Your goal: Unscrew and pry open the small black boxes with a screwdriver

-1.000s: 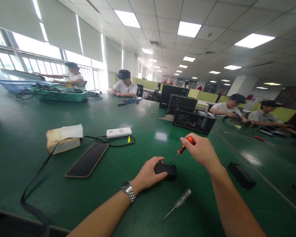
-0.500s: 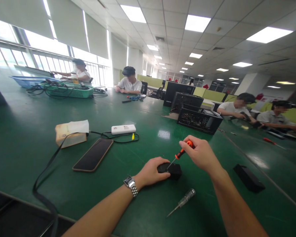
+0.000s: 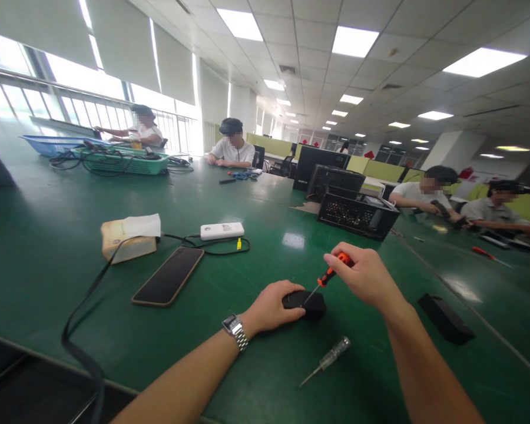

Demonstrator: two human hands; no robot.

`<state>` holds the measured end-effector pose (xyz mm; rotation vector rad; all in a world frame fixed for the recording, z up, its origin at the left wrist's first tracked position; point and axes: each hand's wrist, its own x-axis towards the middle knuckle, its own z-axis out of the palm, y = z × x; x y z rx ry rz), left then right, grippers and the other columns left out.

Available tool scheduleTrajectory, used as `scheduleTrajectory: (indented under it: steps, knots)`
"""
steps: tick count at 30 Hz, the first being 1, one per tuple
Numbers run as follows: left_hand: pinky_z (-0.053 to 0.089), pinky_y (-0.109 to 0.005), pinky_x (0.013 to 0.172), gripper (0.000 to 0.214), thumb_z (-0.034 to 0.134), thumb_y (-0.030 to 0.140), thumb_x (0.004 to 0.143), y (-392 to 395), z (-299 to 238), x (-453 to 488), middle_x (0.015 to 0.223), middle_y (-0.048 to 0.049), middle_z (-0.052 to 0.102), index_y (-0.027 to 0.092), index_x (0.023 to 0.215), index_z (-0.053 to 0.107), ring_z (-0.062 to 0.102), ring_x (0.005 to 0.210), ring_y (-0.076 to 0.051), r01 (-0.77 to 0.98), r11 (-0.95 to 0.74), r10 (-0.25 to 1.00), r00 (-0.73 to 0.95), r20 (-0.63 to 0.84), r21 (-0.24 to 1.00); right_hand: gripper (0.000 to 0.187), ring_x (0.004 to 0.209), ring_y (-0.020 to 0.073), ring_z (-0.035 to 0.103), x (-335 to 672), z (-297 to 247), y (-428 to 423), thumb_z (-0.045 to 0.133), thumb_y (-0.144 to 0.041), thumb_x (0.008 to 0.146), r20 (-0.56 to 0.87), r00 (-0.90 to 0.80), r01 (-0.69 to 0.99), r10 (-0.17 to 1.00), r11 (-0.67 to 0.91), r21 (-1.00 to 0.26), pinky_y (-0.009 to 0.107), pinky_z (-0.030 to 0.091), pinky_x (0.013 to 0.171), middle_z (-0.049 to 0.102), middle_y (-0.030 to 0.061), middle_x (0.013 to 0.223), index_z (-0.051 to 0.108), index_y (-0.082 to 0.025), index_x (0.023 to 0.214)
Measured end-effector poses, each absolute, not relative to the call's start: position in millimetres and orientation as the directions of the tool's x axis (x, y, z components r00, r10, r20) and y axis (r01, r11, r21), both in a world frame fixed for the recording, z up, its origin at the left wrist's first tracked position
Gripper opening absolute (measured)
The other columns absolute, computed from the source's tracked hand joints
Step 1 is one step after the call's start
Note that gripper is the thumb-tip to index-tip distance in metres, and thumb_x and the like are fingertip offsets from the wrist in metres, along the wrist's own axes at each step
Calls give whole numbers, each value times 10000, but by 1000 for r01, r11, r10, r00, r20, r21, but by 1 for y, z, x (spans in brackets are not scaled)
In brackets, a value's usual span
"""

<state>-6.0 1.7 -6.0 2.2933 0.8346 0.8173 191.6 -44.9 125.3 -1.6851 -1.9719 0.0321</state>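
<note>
My left hand (image 3: 277, 306) grips the left end of a small black box (image 3: 314, 305) lying on the green table, thumb along its near side. An orange-and-black screwdriver (image 3: 330, 273) is in my right hand (image 3: 363, 272), fingers closed round its handle. Its shaft slants down to the left, and the tip meets the top of the box by my left thumb. Closer to me lies a second screwdriver (image 3: 334, 353) with a clear handle. Off to the right rests another black box-shaped piece (image 3: 446, 318), touched by neither hand.
Left of my hands are a phone (image 3: 168, 277), a paper packet (image 3: 130, 237) and a white power bank (image 3: 222, 231) with a black cable. An opened computer case (image 3: 357, 215) stands ahead. Baskets with cables (image 3: 123, 162) sit far left. Several people work around the table.
The screwdriver tip has shifted slightly over the box top, with my right hand moving a little to the right. My left hand keeps its hold on the box.
</note>
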Motion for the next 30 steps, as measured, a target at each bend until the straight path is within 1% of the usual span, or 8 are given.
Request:
scheduleTrajectory:
  steps: [10, 18, 20, 22, 24, 26, 28, 30]
  knots:
    - [468, -292, 796, 407, 671, 340, 776, 1, -4, -6, 1014, -53, 657, 210, 1160, 633, 604, 897, -221, 367, -646, 705, 624, 338, 669, 292, 510, 126, 448, 188, 127, -48, 507, -457, 861, 419, -86, 910, 904, 242, -336, 231, 297, 502, 536, -30, 553, 613, -224, 720]
    - [464, -294, 792, 395, 681, 336, 768, 1, -4, -6, 995, -46, 659, 214, 1141, 635, 605, 889, -218, 374, -638, 713, 617, 333, 673, 281, 533, 135, 499, 183, 129, -51, 511, -451, 863, 415, -138, 926, 899, 266, -268, 232, 321, 536, 565, -27, 563, 615, -232, 721]
    - [462, -293, 795, 392, 682, 333, 769, 2, -5, -6, 996, -45, 659, 215, 1140, 636, 605, 886, -216, 374, -637, 713, 618, 331, 674, 326, 526, 134, 497, 183, 130, -54, 486, -488, 878, 394, -152, 926, 907, 269, -263, 230, 309, 522, 565, -29, 561, 616, -234, 720]
    - [461, -293, 799, 390, 681, 332, 769, 2, -6, -5, 999, -46, 660, 212, 1137, 636, 604, 889, -216, 371, -639, 711, 619, 333, 674, 403, 540, 138, 517, 183, 131, -56, 412, -505, 917, 382, -170, 924, 909, 282, -259, 232, 317, 535, 571, -23, 567, 607, -229, 696]
    - [462, -292, 803, 395, 684, 333, 767, 3, -7, -5, 1007, -49, 659, 207, 1138, 636, 603, 899, -218, 368, -641, 711, 616, 340, 674, 441, 584, 146, 553, 182, 133, -59, 346, -465, 953, 380, -200, 915, 903, 310, -257, 239, 339, 573, 596, -12, 597, 599, -221, 686]
    - [461, -291, 811, 399, 683, 327, 766, 3, -8, -5, 1010, -49, 658, 206, 1144, 634, 602, 905, -218, 366, -642, 710, 614, 344, 673, 375, 665, 156, 588, 182, 135, -61, 359, -388, 958, 380, -253, 891, 890, 367, -267, 246, 367, 625, 651, 2, 697, 624, -219, 753]
    - [461, -289, 809, 400, 678, 319, 768, 2, -8, -5, 1006, -48, 657, 207, 1149, 632, 601, 902, -216, 369, -642, 710, 617, 340, 672, 250, 743, 162, 604, 183, 138, -64, 427, -328, 931, 377, -303, 857, 875, 423, -293, 249, 390, 666, 685, 13, 819, 646, -218, 885]
    - [461, -284, 797, 396, 673, 313, 770, 2, -7, -6, 997, -47, 656, 208, 1150, 632, 602, 892, -214, 374, -640, 711, 620, 332, 671, 208, 757, 161, 604, 185, 142, -67, 481, -303, 902, 381, -320, 838, 867, 447, -314, 251, 408, 676, 692, 22, 875, 645, -214, 992]
